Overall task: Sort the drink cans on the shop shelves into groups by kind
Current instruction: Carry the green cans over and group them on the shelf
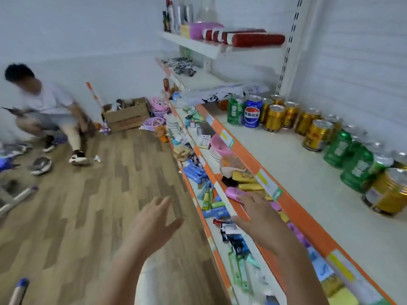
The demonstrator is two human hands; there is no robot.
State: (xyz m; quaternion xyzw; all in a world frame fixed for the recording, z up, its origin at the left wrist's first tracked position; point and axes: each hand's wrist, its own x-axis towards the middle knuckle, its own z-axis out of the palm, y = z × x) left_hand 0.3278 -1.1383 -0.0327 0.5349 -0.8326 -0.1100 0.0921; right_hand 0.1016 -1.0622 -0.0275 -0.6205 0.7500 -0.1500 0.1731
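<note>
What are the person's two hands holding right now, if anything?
Nothing. The left hand and right hand are both open with fingers spread, in front of the shelves; the cans stand untouched on the shelf.

"百事可乐" on blue can point(252, 113)

The room is bright with soft, even light and hardly any shadows. Everything looks a bit blurry, and straight lines bend near the edges.
</note>
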